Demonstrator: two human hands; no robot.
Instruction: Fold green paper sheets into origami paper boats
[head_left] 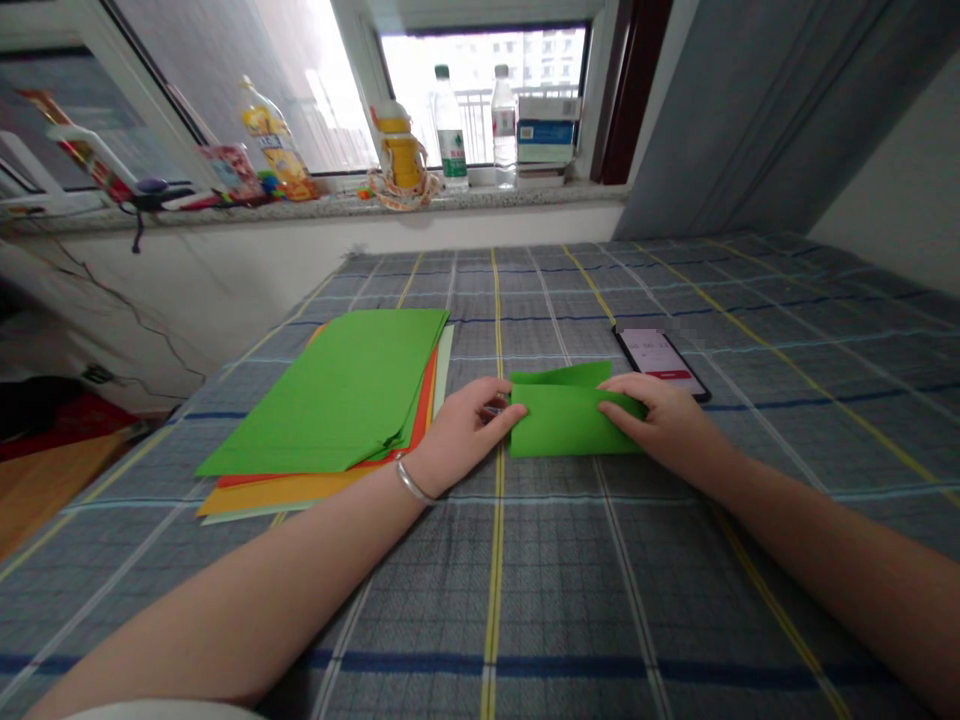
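Between my two hands is a folded sheet of green paper [562, 425], with one flap standing up a little behind the front layer. My left hand [476, 425], with a silver bangle at the wrist, pinches its left edge between thumb and fingers. On the other side, my right hand [660, 425] grips the right end, thumb in front and fingers behind. To the left lies a stack of coloured paper [337, 390], green on top with orange, yellow and pale green sheets showing beneath. One corner of the top sheets is crumpled.
A phone [660, 362] with a lit screen lies behind my right hand. Everything rests on a grey plaid cloth [555, 580]. On the windowsill [517, 198] stand a yellow bottle [403, 150], two clear bottles [451, 130], boxes [547, 135] and an orange drink bottle [277, 145].
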